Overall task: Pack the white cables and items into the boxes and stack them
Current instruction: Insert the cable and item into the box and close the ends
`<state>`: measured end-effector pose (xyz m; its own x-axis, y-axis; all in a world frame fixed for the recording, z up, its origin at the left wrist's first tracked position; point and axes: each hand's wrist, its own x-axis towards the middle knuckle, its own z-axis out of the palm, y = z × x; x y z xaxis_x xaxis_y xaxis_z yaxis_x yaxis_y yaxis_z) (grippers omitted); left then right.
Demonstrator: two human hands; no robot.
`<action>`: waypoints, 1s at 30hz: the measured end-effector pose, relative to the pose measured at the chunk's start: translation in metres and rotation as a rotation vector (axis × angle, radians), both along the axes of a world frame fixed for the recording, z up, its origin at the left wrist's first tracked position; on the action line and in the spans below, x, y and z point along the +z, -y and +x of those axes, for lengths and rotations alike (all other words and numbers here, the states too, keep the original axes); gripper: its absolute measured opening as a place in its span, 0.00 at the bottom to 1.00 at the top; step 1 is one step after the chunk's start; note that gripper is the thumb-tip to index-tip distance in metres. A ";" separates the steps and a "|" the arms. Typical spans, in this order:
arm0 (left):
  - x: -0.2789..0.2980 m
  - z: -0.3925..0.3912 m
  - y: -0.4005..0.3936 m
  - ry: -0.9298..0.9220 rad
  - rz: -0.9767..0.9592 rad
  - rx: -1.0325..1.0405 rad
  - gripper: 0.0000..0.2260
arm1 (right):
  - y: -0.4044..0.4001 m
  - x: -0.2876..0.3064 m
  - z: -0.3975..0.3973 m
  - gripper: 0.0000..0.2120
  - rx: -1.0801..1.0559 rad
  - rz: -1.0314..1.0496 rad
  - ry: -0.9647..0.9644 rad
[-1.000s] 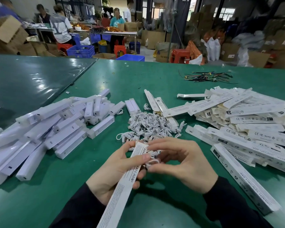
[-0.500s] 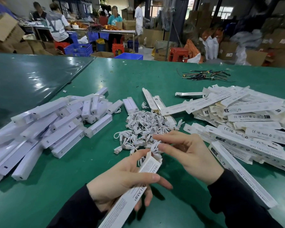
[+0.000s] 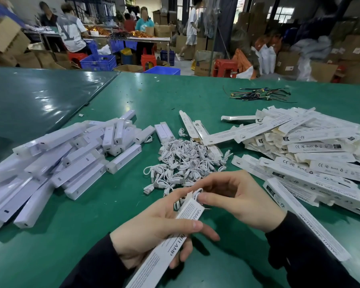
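1. My left hand [image 3: 154, 231] grips a long, narrow white cardboard box [image 3: 166, 248] printed with black lettering, low in the centre of the frame; its open end points up toward my right hand.
2. My right hand [image 3: 243, 202] pinches a small coiled white cable [image 3: 195, 194] at the box's open mouth, index fingertip touching the flap.
3. Just above my hands, in the middle of the frame, lies a loose heap of short white cables [image 3: 187, 163] on the green tabletop [image 3: 195, 96].
4. At the left, a pile of plain white rectangular plastic bars [image 3: 67, 161] lies criss-crossed.
5. At the right, a spread of flat white printed boxes [image 3: 312, 150] overlaps; one long box [image 3: 308, 221] lies just beside my right wrist.
6. A small bundle of dark thin wires [image 3: 258, 94] lies in the upper right, well apart from the piles.
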<state>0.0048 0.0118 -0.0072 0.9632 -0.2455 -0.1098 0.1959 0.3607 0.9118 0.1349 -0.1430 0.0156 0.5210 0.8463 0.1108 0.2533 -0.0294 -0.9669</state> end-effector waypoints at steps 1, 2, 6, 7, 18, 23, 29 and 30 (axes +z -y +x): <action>0.000 0.000 0.000 -0.002 -0.002 0.004 0.28 | 0.000 0.000 0.000 0.05 0.012 0.004 -0.038; 0.000 0.000 0.001 -0.004 -0.001 0.006 0.29 | -0.001 -0.001 -0.001 0.05 0.016 0.006 -0.064; 0.000 -0.001 0.000 -0.014 0.010 0.021 0.30 | -0.003 -0.004 0.001 0.05 -0.018 0.030 -0.132; 0.000 -0.001 0.000 -0.011 0.005 0.013 0.30 | -0.004 -0.005 0.000 0.04 -0.018 0.040 -0.152; 0.005 0.000 -0.002 0.003 0.000 0.111 0.28 | -0.010 -0.008 -0.006 0.09 -0.108 0.056 -0.236; 0.004 0.000 0.002 -0.012 0.013 0.130 0.30 | -0.013 -0.009 -0.011 0.21 -0.063 -0.041 -0.134; 0.008 0.002 0.009 0.054 -0.064 0.366 0.27 | -0.013 -0.006 -0.006 0.07 -0.200 0.113 -0.286; 0.009 0.002 0.010 0.055 -0.053 0.395 0.24 | -0.014 -0.006 -0.007 0.07 -0.202 0.108 -0.266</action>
<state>0.0068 0.0016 0.0015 0.9886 0.1407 -0.0528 -0.0155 0.4453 0.8953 0.1274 -0.1292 0.0097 0.6997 0.7138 0.0320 -0.0087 0.0532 -0.9985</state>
